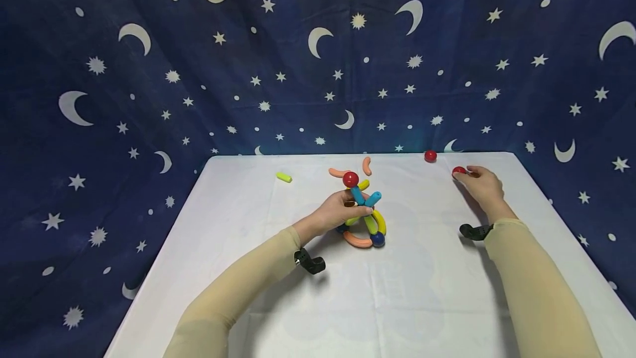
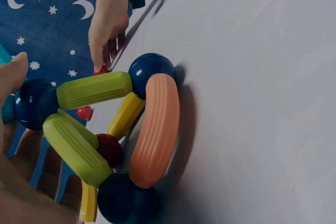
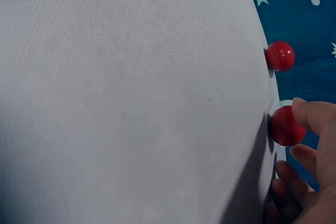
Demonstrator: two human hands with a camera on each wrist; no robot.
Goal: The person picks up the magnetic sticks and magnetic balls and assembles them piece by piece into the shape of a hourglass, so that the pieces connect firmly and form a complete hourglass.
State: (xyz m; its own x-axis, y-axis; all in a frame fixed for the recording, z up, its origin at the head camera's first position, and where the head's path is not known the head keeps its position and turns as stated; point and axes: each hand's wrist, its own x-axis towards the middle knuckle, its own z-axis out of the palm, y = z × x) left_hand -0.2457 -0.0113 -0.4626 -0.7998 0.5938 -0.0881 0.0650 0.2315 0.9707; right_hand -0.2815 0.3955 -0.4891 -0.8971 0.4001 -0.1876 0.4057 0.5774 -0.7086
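My left hand (image 1: 334, 216) grips the upper part of a ball-and-rod construction (image 1: 359, 241) over the middle of the table. In the left wrist view, lime rods (image 2: 94, 90), a curved orange rod (image 2: 156, 129) and dark blue balls (image 2: 151, 73) form its near frame. Two light blue rods (image 1: 372, 199) stick up from it, one topped by a red ball (image 1: 350, 179). Far to the right, my right hand (image 1: 483, 188) pinches a loose red ball (image 3: 286, 126) between thumb and finger, at the tabletop. Another red ball (image 3: 280, 56) lies beside it, untouched.
Curved orange rods (image 1: 366, 166) lie behind the construction, and a short lime rod (image 1: 284, 177) rests at the back left. White cloth covers the table (image 1: 422, 291). A dark blue curtain (image 1: 298, 59) with moons and stars rises along its back edge and sides.
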